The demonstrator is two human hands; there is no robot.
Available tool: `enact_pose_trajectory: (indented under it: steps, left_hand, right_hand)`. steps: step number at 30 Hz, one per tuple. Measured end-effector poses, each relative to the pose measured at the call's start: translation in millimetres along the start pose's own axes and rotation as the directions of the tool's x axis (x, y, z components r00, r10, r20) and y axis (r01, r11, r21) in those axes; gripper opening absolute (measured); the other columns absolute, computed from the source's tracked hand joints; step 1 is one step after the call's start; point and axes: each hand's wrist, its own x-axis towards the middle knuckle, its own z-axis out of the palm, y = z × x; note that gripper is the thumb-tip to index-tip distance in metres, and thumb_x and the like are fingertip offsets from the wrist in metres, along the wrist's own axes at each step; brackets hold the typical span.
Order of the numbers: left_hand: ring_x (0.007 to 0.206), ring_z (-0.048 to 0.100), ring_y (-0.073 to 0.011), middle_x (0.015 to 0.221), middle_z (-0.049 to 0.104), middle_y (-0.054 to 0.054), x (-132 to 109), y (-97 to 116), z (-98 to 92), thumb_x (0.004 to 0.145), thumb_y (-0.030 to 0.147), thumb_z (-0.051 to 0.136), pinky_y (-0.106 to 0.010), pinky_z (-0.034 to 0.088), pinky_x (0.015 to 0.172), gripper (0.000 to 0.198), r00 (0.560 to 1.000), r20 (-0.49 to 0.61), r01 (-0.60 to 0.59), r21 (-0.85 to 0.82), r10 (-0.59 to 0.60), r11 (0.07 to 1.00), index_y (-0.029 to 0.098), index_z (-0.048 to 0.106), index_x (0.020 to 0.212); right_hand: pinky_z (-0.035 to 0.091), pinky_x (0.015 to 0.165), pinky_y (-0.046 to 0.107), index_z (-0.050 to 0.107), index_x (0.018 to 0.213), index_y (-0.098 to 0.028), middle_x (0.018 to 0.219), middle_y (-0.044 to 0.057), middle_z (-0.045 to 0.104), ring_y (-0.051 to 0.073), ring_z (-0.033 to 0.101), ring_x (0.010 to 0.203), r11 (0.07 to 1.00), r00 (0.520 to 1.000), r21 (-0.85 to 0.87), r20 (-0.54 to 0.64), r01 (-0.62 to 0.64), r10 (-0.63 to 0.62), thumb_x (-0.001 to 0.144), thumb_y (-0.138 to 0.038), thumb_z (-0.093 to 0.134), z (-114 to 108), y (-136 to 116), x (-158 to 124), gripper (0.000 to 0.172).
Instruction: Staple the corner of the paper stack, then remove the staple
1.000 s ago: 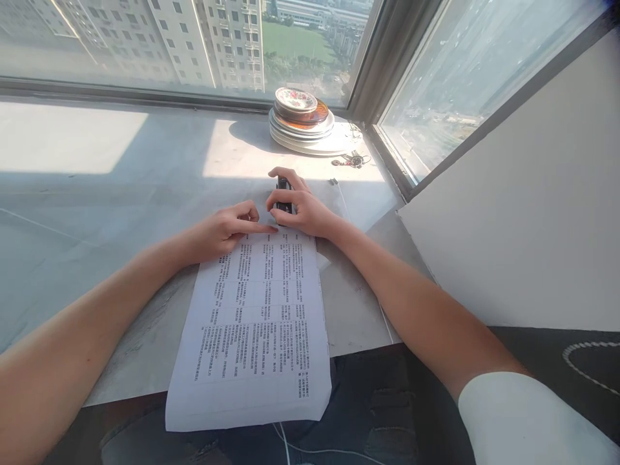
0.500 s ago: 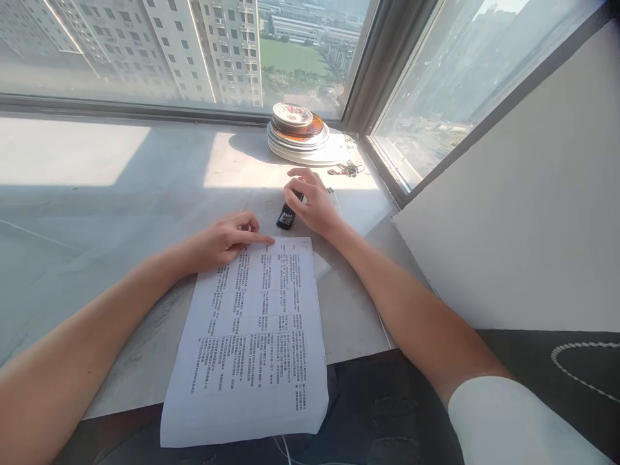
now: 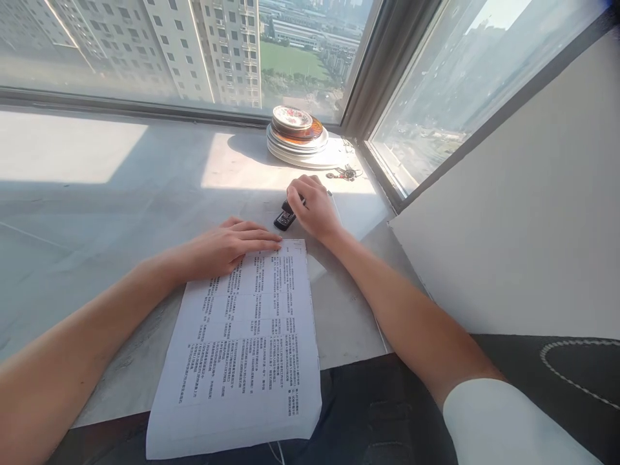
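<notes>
My left hand (image 3: 231,247) lies flat on the upper left part of a printed sheet of paper (image 3: 242,361), its fingers stretched toward the top edge. The sheet rests on the pale counter, and its lower end hangs over the front edge above my lap. Just beyond the sheet's top edge, my right hand (image 3: 312,205) is closed round a small black stapler (image 3: 285,219). The stapler's near end shows, with a gap between its upper arm and its base. My right palm and fingers hide its far end.
A stack of plates (image 3: 296,145) stands by the window corner, with a bunch of keys (image 3: 346,173) in front of it. A white wall (image 3: 504,226) borders the counter on the right. A white cable (image 3: 277,452) shows below the paper.
My left hand has gone from a pointing finger to stretched-out fingers on the paper. The sheet has shifted slightly left and toward me. My right fingers have closed round the stapler.
</notes>
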Motion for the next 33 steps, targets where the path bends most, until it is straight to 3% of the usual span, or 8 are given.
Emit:
enact_pose_trajectory:
  steps: [11,17,22,25,28,33]
  left_hand:
    - [0.137,0.065,-0.0269,0.158,0.068,-0.002,-3.0,-4.4,-0.8,0.099,0.002,0.045,-0.050,0.046,0.117,0.064,1.000,-0.020,0.004,0.037,-0.003,0.999,0.036,0.071,0.146]
    - [0.121,0.071,-0.0252,0.142,0.077,-0.003,-5.3,-7.7,-0.4,0.103,0.008,0.049,-0.047,0.051,0.110,0.052,0.996,-0.085,-0.012,0.036,0.015,0.999,0.036,0.077,0.136]
    - [0.134,0.066,-0.0287,0.151,0.072,-0.007,3.8,10.9,5.1,0.114,0.025,0.050,-0.048,0.049,0.115,0.036,0.998,-0.059,-0.001,0.120,0.008,0.993,0.029,0.073,0.140]
    - [0.139,0.064,-0.0303,0.159,0.066,-0.008,9.4,21.2,11.1,0.115,0.035,0.052,-0.049,0.046,0.119,0.040,0.999,0.013,-0.033,0.138,0.032,0.990,0.029,0.064,0.153]
    - [0.139,0.064,-0.0307,0.161,0.064,-0.007,10.4,22.7,14.0,0.114,0.032,0.053,-0.050,0.045,0.121,0.043,0.999,0.025,-0.046,0.136,0.042,0.990,0.032,0.062,0.157]
    - [0.130,0.069,-0.0304,0.150,0.072,-0.006,8.1,17.8,12.2,0.110,0.025,0.060,-0.052,0.048,0.117,0.039,0.998,-0.040,-0.034,0.098,0.038,0.995,0.037,0.071,0.146]
  right_hand:
    - [0.046,0.096,0.044,0.042,0.078,-0.024,0.088,0.005,0.054,0.023,0.051,0.093,0.997,0.995,-0.011,-0.075,-0.074,0.073,0.109,-0.024,0.042,1.7,5.7,-1.3,0.032]
    - [0.045,0.094,0.043,0.042,0.078,-0.024,0.090,0.006,0.055,0.024,0.052,0.095,0.996,0.993,-0.008,-0.069,-0.092,0.091,0.110,-0.024,0.043,2.7,5.6,-1.4,0.032]
    - [0.042,0.093,0.042,0.039,0.077,-0.024,0.091,0.006,0.055,0.024,0.050,0.096,0.992,0.991,-0.008,-0.042,-0.126,0.125,0.110,-0.021,0.041,2.0,1.7,0.1,0.033]
    - [0.042,0.093,0.041,0.038,0.077,-0.024,0.091,0.006,0.054,0.024,0.050,0.098,0.992,0.991,-0.008,-0.034,-0.127,0.127,0.110,-0.022,0.039,1.8,1.3,0.8,0.033]
    - [0.042,0.093,0.040,0.037,0.077,-0.024,0.091,0.006,0.054,0.024,0.050,0.098,0.992,0.992,-0.009,-0.034,-0.126,0.125,0.110,-0.022,0.039,1.9,1.9,0.1,0.033]
    - [0.044,0.097,0.043,0.039,0.077,-0.024,0.091,0.006,0.056,0.024,0.052,0.097,0.992,0.990,0.002,-0.059,-0.125,0.125,0.109,-0.023,0.041,2.5,3.3,-1.6,0.032]
